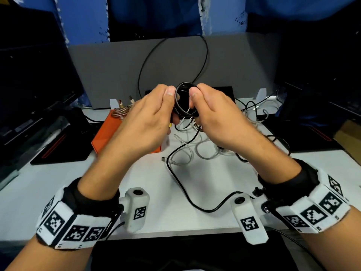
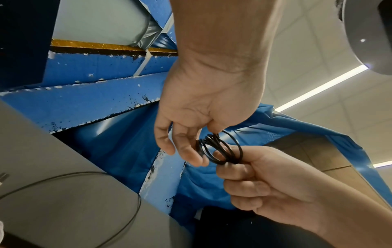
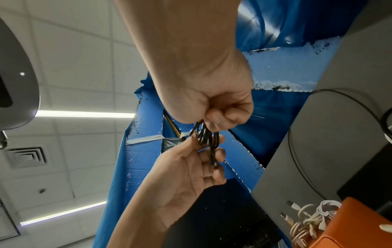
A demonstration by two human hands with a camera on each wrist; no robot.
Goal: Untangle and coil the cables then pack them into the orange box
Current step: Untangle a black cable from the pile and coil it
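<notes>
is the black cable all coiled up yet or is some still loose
Partly coiled. Both hands, left hand and right hand, hold the black coil; a loose tail trails across the table.

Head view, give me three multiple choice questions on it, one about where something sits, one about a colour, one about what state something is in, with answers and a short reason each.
1. Where is the orange box?
A. on the table, left of the loose cables
B. held in the right hand
C. on the floor

2. What colour is the coil held between the hands?
A. white
B. black
C. red

3. How do the hands stand?
A. both lie flat on the table
B. only the left hand grips the coil
C. both grip the coil, raised above the table

Answers:
1 A: the box lies on the white table, with the cable tangle to its right.
2 B: its loops are black.
3 C: left hand and right hand each pinch one side.
</notes>
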